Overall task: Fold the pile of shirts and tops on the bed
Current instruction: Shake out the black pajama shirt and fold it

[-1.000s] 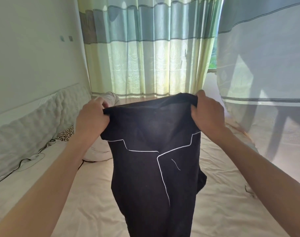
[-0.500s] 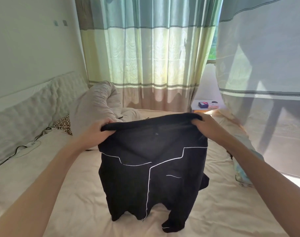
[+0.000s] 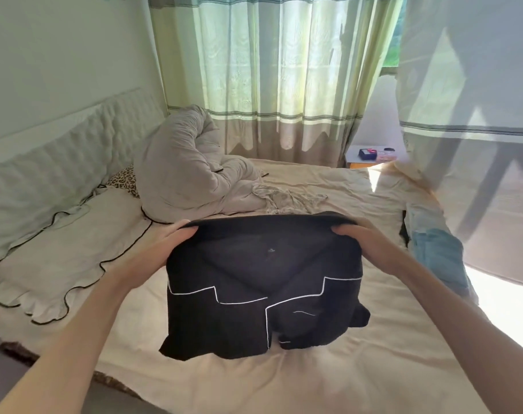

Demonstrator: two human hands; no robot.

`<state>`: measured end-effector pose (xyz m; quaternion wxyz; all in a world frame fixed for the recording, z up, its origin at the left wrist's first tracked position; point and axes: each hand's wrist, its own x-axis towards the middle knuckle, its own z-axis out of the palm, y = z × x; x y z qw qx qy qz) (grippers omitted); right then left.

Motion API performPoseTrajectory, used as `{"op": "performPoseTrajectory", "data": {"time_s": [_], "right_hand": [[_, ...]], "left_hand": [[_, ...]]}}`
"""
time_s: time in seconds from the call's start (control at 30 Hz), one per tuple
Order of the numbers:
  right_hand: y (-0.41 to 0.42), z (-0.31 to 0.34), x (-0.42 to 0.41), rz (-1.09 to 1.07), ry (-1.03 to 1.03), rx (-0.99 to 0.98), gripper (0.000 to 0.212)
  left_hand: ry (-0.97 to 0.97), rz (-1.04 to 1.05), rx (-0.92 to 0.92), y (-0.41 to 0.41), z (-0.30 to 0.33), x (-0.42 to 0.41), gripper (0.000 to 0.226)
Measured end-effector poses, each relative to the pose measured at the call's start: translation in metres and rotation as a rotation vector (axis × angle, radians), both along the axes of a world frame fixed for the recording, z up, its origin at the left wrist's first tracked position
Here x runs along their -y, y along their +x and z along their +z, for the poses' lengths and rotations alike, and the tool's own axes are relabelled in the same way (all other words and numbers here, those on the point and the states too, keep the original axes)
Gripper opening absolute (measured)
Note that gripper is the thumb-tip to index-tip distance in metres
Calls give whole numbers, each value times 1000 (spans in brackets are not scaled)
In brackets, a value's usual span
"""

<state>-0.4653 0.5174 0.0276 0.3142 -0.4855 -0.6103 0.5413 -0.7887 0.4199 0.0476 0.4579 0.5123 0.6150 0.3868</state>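
Soft black shirt (image 3: 263, 282) with thin white piping, long axis nine-to-three, collar edge at twelve, left hand (image 3: 170, 243) and right hand (image 3: 364, 239) each gripping an upper corner, hem crumpled on creased cream bed (image 3: 284, 383)

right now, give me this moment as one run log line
step: laying shirt on bed | left hand: grips top edge | right hand: grips top edge | hem: on bed | fold: not started
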Motion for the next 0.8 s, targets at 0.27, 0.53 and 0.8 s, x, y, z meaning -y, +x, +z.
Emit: {"op": "performPoseTrajectory", "data": {"time_s": [0.27,0.53,0.8], "right_hand": [[1,38,82,-108,357,100,7],[5,67,153,-343,641,285,27],[10,80,147,-485,748,442,46]], "left_hand": [[305,178,-240,26,29,51,27],[635,259,-503,34,56,111,49],[709,371,-653,43,69,107,44]]}}
